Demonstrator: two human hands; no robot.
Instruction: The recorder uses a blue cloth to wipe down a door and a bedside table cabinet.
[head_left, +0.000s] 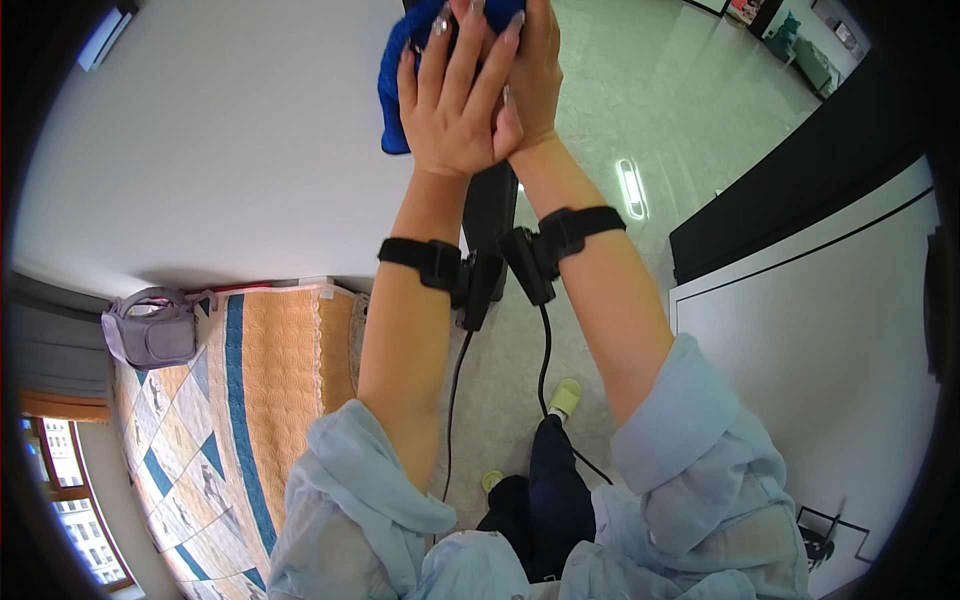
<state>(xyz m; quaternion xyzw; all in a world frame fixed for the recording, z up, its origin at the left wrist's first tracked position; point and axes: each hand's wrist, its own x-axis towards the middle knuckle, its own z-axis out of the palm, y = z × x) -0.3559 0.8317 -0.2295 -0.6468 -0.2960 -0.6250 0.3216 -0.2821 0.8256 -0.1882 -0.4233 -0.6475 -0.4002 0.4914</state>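
A blue cloth (392, 94) is at the top of the view, partly cut off by its edge. My left hand (450, 105) lies over it, back towards me and fingers spread, overlapping my right hand. My right hand (541, 82) is pressed close beside and partly beneath the left, its fingers mostly hidden. Both hands hold the cloth together. Behind them runs a dark panel edge (491, 195) at the end of the white wall (225, 150). Whether the cloth touches that edge I cannot tell. Each forearm wears a black strap with a cabled device.
At left stands a bed with a patterned quilt (274, 352), a grey-purple bag (156, 330) on it. A white door (810, 300) is at right, near a dark frame (787, 172). Glossy tile floor (600, 90) stretches beyond. Black cables (452, 420) hang from both forearms.
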